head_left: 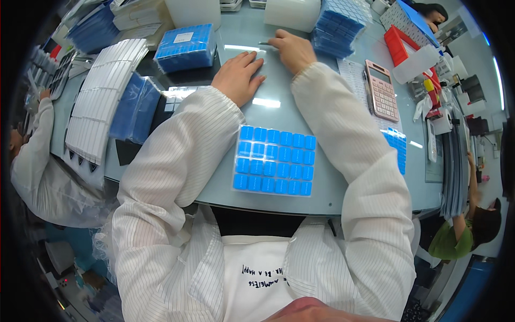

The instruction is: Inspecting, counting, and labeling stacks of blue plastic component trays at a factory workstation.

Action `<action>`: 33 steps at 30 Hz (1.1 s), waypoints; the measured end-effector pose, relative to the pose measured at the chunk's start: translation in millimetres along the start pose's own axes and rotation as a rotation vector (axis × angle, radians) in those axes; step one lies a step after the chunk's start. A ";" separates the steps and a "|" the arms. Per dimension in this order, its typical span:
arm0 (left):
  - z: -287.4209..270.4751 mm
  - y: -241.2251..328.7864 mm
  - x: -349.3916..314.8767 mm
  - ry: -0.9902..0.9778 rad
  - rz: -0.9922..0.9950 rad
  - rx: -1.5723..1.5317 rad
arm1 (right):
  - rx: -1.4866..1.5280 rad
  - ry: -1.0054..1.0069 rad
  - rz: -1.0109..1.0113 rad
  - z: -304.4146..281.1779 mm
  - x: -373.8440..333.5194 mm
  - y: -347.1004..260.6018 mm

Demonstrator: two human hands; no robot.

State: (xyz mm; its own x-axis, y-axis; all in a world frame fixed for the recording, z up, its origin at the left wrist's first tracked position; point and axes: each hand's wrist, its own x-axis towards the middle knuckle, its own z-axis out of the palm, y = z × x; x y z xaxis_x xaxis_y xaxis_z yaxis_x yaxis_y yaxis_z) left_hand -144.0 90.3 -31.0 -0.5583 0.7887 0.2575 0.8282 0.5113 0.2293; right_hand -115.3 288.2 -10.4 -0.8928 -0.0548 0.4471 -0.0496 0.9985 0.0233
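A sheet of square pads lies on the table near its front edge, between the 2 forearms. Behind it the left hand rests flat, the right hand just right of it. A calculator lies further right, a wrapped stack left.

Bright, even overhead light fills my head view. It throws white glare streaks across the pale glossy surface, the strongest patches just beside my left hand and ahead of it. Shadows are soft and short, pooling only under the sleeves and along the near table edge. The fisheye bends straight edges hard toward the rim, and a black vignette eats all four corners. The centre is sharp, down to the blue tray of pads; the people at the far left and right edges smear and stretch.
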 end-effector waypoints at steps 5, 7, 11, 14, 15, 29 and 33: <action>-4.5 3.0 -3.8 0.098 -0.071 -0.182 | -0.252 -0.292 0.028 -53.0 -38.8 38.6; -14.7 7.9 -0.1 0.072 -0.129 -0.268 | -0.348 -0.421 0.145 -77.0 -65.6 48.7; -26.9 13.6 3.8 0.025 -0.354 -0.849 | -0.167 -0.313 0.380 -97.1 -102.4 47.0; -40.3 14.0 -2.7 0.308 -0.144 -0.946 | 0.144 -0.274 0.322 -104.8 -106.6 22.8; -46.5 15.3 -2.1 0.336 -0.078 -1.000 | 0.453 -0.411 0.341 -109.8 -105.7 23.2; -114.2 53.3 -57.9 0.389 0.178 -1.060 | 1.440 -0.656 0.587 -110.4 -114.6 -26.5; -117.0 46.6 -55.2 0.351 0.231 -0.983 | 1.555 -0.277 0.320 -117.6 -112.1 -33.8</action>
State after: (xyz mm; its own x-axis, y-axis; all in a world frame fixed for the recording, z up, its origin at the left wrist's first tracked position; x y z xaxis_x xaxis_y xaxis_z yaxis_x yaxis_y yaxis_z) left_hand -80.3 30.7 75.3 -0.5057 0.6088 0.6112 0.6001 -0.2608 0.7562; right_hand 39.1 260.7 43.8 -0.9961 -0.0256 0.0841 -0.0844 0.0089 -0.9964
